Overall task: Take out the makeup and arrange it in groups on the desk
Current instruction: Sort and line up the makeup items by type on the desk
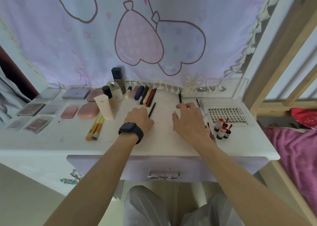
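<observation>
makeup already out on desk [163,138], sorted by type. palettes [34,109] far left, compacts [80,111] next to them, bottles [116,85] at back with tube [104,107] in front, brushes [95,128] lying together. pens [145,95] side by side in a back-centre row. lash tray [229,114] and tints [222,128] on the right.

left hand [139,117] curled, pinching black pencil [151,110] at its lower end. the tip points toward the pens, so it likely belongs in that row.

right hand [187,119] palm down, fingers loosely bent, just short of a lone black liner [180,97]. probably reaching to sort it. cannot tell if it holds anything.

drawer [164,167] below is closed. task looks near done, only stray sticks left in the middle.
</observation>
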The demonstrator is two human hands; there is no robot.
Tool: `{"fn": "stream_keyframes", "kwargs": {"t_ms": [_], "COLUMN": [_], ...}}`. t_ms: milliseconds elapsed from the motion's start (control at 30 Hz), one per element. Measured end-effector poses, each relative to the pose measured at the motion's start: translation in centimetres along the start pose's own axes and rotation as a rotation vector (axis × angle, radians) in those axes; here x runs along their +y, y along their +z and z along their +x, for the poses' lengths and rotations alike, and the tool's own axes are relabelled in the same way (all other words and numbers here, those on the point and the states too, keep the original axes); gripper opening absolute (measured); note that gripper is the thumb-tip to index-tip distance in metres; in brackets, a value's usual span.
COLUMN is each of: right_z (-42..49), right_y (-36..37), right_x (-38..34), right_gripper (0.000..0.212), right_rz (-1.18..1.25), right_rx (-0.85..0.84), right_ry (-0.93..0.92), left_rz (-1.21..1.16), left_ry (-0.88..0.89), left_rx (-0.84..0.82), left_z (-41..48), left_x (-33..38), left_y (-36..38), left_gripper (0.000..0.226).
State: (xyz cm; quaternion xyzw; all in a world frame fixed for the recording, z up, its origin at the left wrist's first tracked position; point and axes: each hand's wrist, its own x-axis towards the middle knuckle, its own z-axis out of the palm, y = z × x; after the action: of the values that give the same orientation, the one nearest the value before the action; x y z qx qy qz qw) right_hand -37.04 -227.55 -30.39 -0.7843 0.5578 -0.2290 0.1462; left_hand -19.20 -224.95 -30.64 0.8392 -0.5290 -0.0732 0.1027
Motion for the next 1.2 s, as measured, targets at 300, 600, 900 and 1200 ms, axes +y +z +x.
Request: {"fn": "stream_keyframes", "kwargs": {"t_ms": [300,600,900,1200], "right_z": [3.3,3.2,-0.3,-3.4], "right_y": [1.3,1.4,-0.4,-1.3], "right_x": [-1.1,-0.9,-2.3,-1.7], "right_gripper": [0.047,0.048,0.046,0.026], "right_rz": [-0.095,-0.106,0.601,1.076], "right_rx": [-0.136,-0.155,-0.172,-0.144], "right_ry": [0.201,0.178,0.2,0.266], "left_rz": [-0.168,-0.407,-0.511,-0.362], "left_ry": [-0.027,-0.014,0.249,0.474], "left_rx": [-0.033,-0.016,0.065,0.131], "left_z": [-3.0,-3.9,-6.5,-8.8], "left_x": [-2.1,-3.3,-3.8,-2.7], "left_y": [-0.6,-0.8,-2.6,-3.1], "left_gripper": [0.019,0.02,0.014,0.019]}}
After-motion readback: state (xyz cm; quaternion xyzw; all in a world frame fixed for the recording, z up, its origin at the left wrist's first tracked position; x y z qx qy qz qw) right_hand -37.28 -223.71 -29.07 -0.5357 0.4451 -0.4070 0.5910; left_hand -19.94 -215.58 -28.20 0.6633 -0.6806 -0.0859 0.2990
